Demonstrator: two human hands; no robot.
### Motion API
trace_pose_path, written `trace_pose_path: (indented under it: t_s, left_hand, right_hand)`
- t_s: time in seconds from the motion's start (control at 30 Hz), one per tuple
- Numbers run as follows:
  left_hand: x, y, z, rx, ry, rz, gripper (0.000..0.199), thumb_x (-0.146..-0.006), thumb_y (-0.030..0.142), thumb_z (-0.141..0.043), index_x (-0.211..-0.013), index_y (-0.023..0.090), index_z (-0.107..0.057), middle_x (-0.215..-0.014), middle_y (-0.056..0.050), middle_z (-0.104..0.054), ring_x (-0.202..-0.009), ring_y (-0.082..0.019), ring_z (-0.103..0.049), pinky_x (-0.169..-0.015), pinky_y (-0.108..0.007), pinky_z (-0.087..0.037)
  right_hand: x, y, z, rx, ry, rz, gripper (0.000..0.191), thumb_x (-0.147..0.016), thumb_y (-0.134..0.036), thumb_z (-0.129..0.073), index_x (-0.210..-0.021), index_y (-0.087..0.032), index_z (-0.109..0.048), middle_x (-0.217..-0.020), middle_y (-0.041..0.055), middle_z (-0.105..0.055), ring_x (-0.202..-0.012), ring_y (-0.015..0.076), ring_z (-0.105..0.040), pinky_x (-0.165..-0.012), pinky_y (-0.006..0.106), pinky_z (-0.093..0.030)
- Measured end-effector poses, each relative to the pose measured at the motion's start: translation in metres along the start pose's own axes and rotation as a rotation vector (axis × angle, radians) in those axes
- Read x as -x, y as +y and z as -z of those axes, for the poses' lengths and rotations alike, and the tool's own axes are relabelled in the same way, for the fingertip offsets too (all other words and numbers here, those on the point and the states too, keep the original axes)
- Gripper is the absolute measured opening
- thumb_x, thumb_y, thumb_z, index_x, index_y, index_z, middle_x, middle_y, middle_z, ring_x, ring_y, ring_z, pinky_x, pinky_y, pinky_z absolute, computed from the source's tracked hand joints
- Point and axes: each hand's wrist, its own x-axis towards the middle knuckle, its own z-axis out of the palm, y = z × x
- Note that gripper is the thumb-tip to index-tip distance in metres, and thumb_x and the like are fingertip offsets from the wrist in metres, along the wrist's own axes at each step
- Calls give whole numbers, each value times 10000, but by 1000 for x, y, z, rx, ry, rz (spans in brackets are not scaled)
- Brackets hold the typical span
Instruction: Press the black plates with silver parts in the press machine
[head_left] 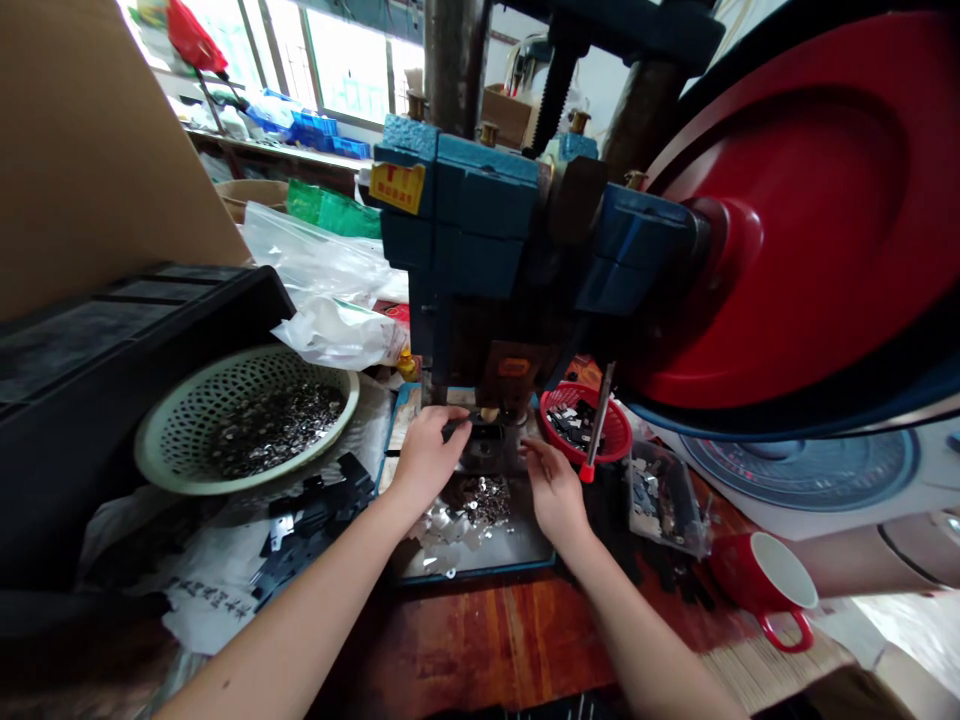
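Note:
A blue press point(480, 210) stands before me, its dark die block point(484, 450) low between my hands. My left hand point(431, 450) is at the die's left side, thumb and fingers closed on a small black plate point(451, 430). To the right of the die, my right hand point(553, 490) has its fingers bent together, thumb near the fingertips; whatever they may pinch is too small to make out. Small metal bits point(484, 500) and shiny flat pieces point(450, 535) lie heaped on the press base point(517, 560) in front of the die.
At left are a pale green basket point(176, 460) of small metal parts and a pile of black plates point(311, 525). Right of the press stand a red basket point(619, 440), a red-tipped lever point(598, 425), a clear plastic box point(667, 500) and a red mug point(757, 580). A large red flywheel point(825, 220) overhangs the right.

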Motion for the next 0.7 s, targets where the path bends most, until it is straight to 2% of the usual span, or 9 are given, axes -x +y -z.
trace_pose_path:
  t_s: [0.1, 0.23, 0.43, 0.6, 0.7]
  left_hand:
    - [10, 3, 10, -11, 12, -41, 191, -864, 314, -500, -914, 205, -649, -968, -66, -619, -972, -227, -571, -891, -392, -451]
    - [26, 2, 19, -126, -28, -202, 186, -869, 313, -508, -905, 227, -669, -1016, -67, -589, -994, -232, -552, -934, -415, -420]
    - [33, -2, 18, -213, -23, -231, 204, -873, 306, -514, -979, 225, -668, -1043, -75, -591, -1002, -241, -548, -930, -439, -423]
    - [35, 0, 20, -193, -15, -232, 205, -873, 309, -514, -982, 234, -671, -1049, -71, -594, -1010, -239, -551, -934, -436, -424]
    - [41, 1, 27, -180, 5, -221, 203, -873, 309, -513, -974, 224, -668, -1049, -72, -594, -1008, -240, -554, -924, -421, -429]
  right_hand:
    - [19, 9, 12, -167, 46, -229, 322, -915, -426, -441, -1037, -198, -634, -882, 50, -703, -851, 199, -642, -818, 337, -481]
    - [35, 12, 28, -265, 126, -356, 411, -861, -529, -495, -936, -166, -672, -845, 72, -701, -815, 220, -635, -772, 329, -483]
    - [42, 7, 39, -297, 137, -383, 429, -854, -570, -488, -861, -179, -664, -834, 66, -689, -791, 209, -616, -781, 332, -470]
    - [43, 3, 42, -521, 198, -340, 473, -896, -576, -395, -1005, -180, -631, -818, 62, -687, -804, 208, -634, -797, 365, -489]
    - [41, 3, 41, -504, 150, -319, 428, -883, -546, -458, -968, -178, -660, -830, 67, -694, -814, 209, -637, -813, 367, -485]
